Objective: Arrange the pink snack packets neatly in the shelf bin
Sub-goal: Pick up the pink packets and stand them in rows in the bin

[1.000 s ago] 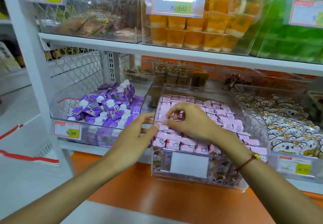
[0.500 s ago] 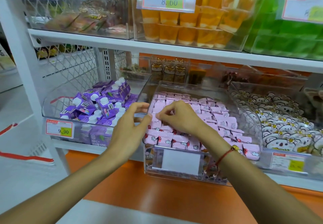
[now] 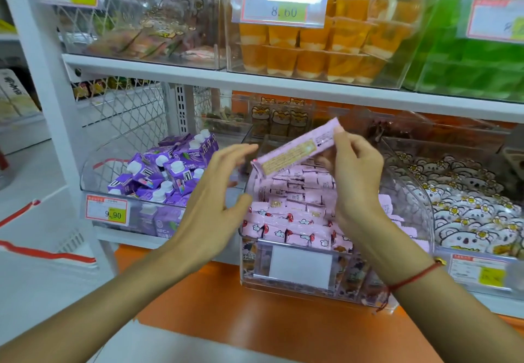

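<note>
A clear shelf bin (image 3: 297, 284) in the middle of the lower shelf holds several pink snack packets (image 3: 295, 218) in rows. My right hand (image 3: 354, 181) pinches one long pink packet (image 3: 295, 151) by its upper right end and holds it tilted above the bin, its printed back facing me. My left hand (image 3: 218, 195) hovers at the bin's left side with fingers straight, just left of the lifted packet's lower end, holding nothing.
A bin of purple drink cartons (image 3: 167, 175) stands to the left, and a bin of white bear-print packets (image 3: 465, 209) to the right. The upper shelf (image 3: 255, 79) carries orange jelly cups (image 3: 320, 50) close overhead. An orange ledge (image 3: 226, 300) runs below.
My right hand has lifted one long pink packet out of the bin and raised it. My left hand has opened and risen beside it. The view has moved closer.
</note>
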The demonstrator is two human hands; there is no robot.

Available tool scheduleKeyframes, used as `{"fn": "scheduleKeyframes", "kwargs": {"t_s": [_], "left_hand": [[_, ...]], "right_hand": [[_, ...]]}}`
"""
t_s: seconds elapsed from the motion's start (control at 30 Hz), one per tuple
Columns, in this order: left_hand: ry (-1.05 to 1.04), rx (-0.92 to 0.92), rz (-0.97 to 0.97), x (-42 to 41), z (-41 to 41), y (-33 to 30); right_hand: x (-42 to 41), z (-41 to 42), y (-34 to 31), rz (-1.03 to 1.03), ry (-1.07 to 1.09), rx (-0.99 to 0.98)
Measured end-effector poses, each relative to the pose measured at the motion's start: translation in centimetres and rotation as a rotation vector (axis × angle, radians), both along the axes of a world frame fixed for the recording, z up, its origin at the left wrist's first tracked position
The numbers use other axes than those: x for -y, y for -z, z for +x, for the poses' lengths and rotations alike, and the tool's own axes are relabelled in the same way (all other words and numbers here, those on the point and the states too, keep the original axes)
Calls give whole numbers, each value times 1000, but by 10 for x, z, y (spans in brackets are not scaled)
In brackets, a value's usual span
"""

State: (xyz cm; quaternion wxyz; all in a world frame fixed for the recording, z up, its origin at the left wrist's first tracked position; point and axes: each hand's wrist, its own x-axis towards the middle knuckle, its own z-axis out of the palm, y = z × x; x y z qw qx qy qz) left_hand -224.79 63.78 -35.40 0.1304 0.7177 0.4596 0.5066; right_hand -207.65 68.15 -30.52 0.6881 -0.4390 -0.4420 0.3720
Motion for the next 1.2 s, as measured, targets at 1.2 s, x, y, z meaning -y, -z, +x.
{"fn": "scheduleKeyframes", "kwargs": {"t_s": [1.2], "left_hand": [[-37, 299, -382, -1, 5, 5]], "right_hand": [[-7, -12, 27, 30, -246, 524]]}}
